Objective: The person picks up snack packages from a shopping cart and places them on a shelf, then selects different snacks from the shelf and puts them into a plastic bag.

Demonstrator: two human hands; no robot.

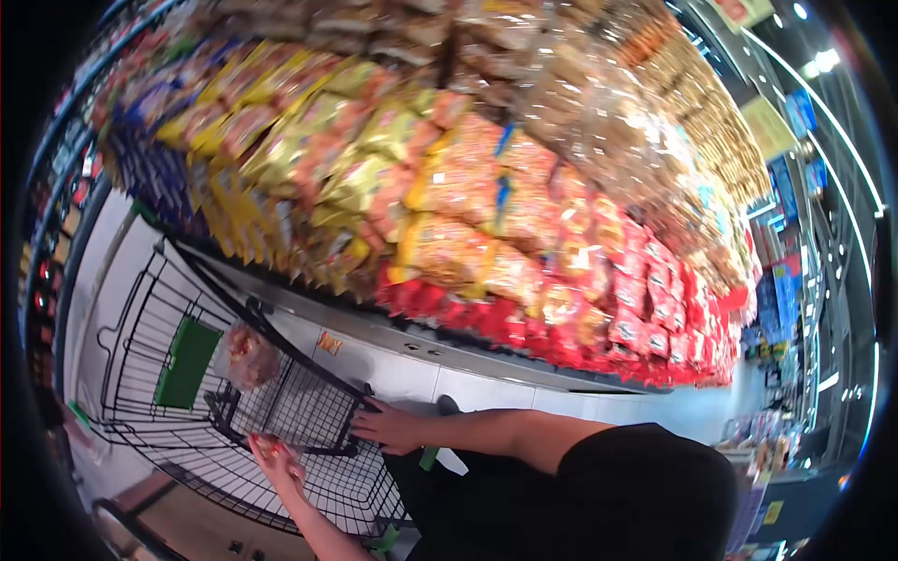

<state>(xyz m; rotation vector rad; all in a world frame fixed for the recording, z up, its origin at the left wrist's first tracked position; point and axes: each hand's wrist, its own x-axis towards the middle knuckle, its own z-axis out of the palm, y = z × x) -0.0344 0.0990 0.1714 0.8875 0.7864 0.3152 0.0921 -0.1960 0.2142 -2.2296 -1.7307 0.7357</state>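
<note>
A wire shopping cart (187,318) with a green panel (187,363) stands at the lower left. Inside it, near the panel, lies a clear bag of reddish-brown pieces (251,357). My right hand (385,425) rests on the dark cart edge, its fingers apart and nothing in them. Over the cart basket, my left hand (277,460) is closed round a small red and clear packet (268,443), which is blurred.
Shelves of snack bags (449,243) in yellow, orange and red run along the cart's far side. More shelves (56,252) stand at the left edge. White floor tiles (486,385) show below the snack display, with a small orange packet or label (329,342) beside the cart.
</note>
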